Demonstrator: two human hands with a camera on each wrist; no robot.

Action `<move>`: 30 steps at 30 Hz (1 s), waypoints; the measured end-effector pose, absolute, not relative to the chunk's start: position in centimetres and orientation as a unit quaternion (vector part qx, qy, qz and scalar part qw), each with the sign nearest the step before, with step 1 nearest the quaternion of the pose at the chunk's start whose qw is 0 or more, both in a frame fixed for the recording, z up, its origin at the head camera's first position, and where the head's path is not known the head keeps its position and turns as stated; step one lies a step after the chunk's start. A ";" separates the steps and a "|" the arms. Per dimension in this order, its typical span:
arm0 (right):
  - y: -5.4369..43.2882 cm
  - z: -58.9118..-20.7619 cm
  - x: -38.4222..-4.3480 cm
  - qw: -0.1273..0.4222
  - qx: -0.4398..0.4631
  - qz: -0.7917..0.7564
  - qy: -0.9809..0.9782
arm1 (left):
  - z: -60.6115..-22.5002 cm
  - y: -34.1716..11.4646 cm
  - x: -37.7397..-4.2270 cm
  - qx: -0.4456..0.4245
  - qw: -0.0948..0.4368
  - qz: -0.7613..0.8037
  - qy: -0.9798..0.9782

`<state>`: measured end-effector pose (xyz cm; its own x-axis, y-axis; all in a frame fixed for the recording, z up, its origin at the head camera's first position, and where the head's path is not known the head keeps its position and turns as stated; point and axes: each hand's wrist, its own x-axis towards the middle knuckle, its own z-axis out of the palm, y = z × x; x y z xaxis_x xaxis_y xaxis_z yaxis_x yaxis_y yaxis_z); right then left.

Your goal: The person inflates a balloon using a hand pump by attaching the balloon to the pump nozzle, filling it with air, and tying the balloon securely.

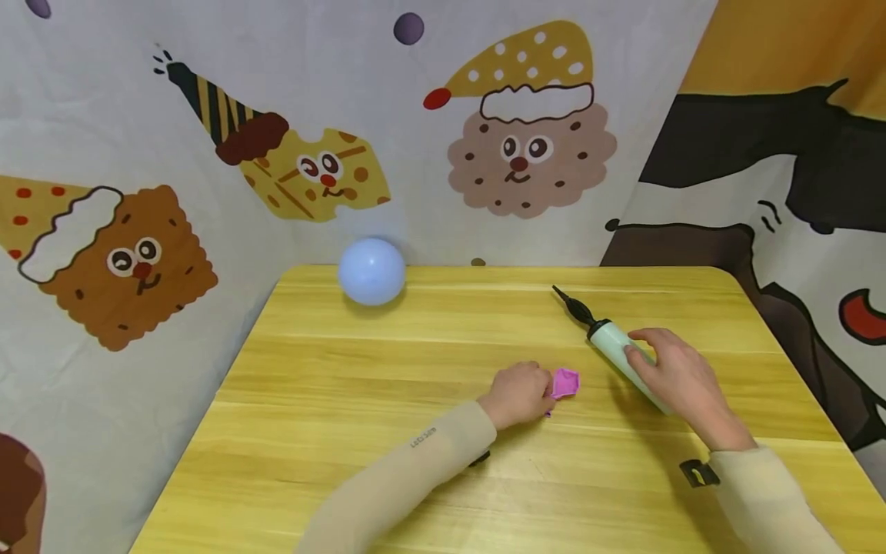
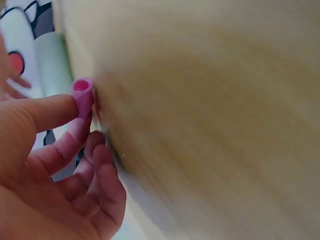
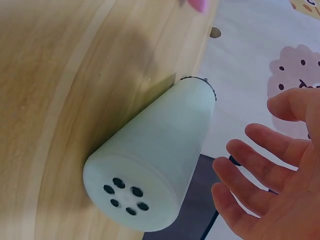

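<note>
Near the middle of the table, my left hand (image 1: 519, 394) pinches an uninflated pink balloon (image 1: 567, 382) between thumb and forefinger. In the left wrist view the balloon's neck (image 2: 83, 97) rises above the thumb tip with its round mouth showing. To the right lies a pale green balloon pump (image 1: 626, 362), its black nozzle (image 1: 577, 309) pointing to the far left. Over the pump's body hovers my right hand (image 1: 681, 377). Its fingers are spread and loosely bent in the right wrist view, apart from the pump, whose holed end cap (image 3: 131, 192) faces the camera.
A round inflated blue balloon (image 1: 372, 271) sits at the table's far left edge. Behind the wooden table (image 1: 332, 462) hangs a white cloth (image 1: 415, 208) printed with cartoon biscuits. A black strap piece (image 1: 699, 473) sticks out by the right cuff.
</note>
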<state>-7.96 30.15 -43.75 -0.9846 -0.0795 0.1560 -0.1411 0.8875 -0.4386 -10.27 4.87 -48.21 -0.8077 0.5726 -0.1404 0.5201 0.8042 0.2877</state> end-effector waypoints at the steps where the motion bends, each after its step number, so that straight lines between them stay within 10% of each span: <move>1: 30.1 -43.8 -8.0 0.067 0.056 0.228 -0.970 | -48.0 4.5 -10.5 0.287 0.122 0.145 0.939; 15: 29.7 -44.4 -8.7 0.028 0.049 0.227 -0.972 | -47.9 -1.2 -12.3 0.084 0.289 0.652 0.696; 30: 29.8 -46.0 -9.5 -0.008 0.034 0.200 -0.979 | -49.1 -6.6 -11.7 -0.072 0.274 0.856 0.432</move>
<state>-9.47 29.78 -45.95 -0.9975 -0.0703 -0.0027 -0.0636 0.9173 -0.3930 -11.70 -6.59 -49.10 -0.8393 0.4067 -0.3607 -0.5317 -0.4760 0.7005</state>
